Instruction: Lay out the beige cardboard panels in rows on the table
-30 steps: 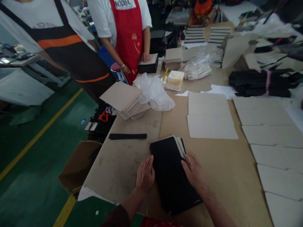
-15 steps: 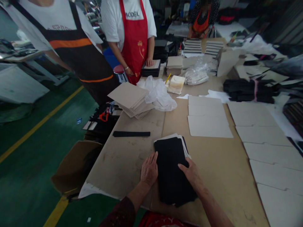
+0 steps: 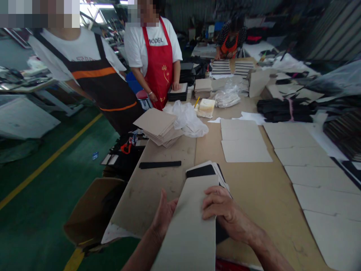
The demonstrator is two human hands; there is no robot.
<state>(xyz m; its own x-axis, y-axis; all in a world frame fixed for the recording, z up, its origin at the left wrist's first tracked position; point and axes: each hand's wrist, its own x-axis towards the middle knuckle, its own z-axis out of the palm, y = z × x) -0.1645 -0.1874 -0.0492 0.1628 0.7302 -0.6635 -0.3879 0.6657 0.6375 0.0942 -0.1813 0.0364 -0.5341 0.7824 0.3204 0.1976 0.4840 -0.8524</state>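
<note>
A beige board panel [image 3: 194, 222], long and flat, is raised and tilted toward me over a stack of black and white panels [image 3: 200, 171]. My right hand [image 3: 222, 207] grips its right edge, with curled fingers on the beige face. My left hand [image 3: 165, 214] is at the panel's left edge, thumb raised and apart; its fingertips are partly hidden by the panel. Most of the stack lies covered beneath. A narrow black strip [image 3: 160, 165] lies on the table to the left.
Beige boards [image 3: 307, 175] lie overlapped in a row on the right, with two more [image 3: 244, 141] nearer the middle. A board pile [image 3: 158, 124] and a plastic bag [image 3: 187, 118] stand ahead. Co-workers in a dark apron [image 3: 104, 86] and a red apron [image 3: 159, 56] stand beyond the left edge.
The black face that lay between my hands is now mostly covered by a raised beige panel. My right hand has curled over the panel; my left hand has turned thumb-up. The view has tilted up.
</note>
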